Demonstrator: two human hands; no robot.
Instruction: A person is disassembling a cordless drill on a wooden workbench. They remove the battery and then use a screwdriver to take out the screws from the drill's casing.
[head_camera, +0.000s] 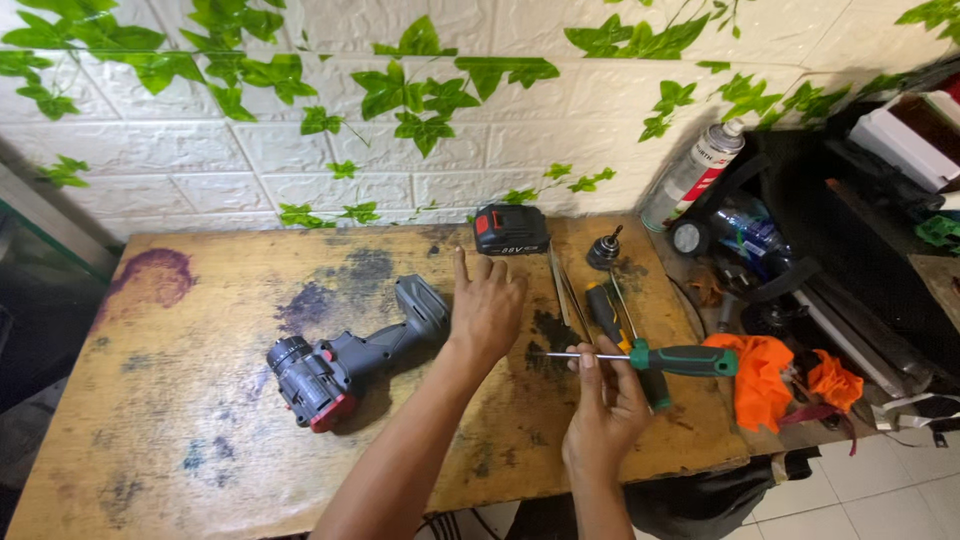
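Note:
My left hand (486, 305) hovers flat over the worn wooden tabletop (200, 420), fingers apart and empty, just right of the grip of a grey cordless drill body (345, 365) lying on its side. My right hand (605, 400) pinches the metal shaft of a green-handled screwdriver (680, 360), held level with its tip pointing left. A black battery pack (510, 230) with a red end sits at the back of the table. A drill chuck (604, 252) lies to its right.
Another dark-handled screwdriver (603, 305) and thin metal rods (565, 290) lie beside the hands. An orange cloth (760, 375) hangs at the table's right edge. A spray can (692, 175) and cluttered tools stand at right. A white brick wall with leaf vines rises behind.

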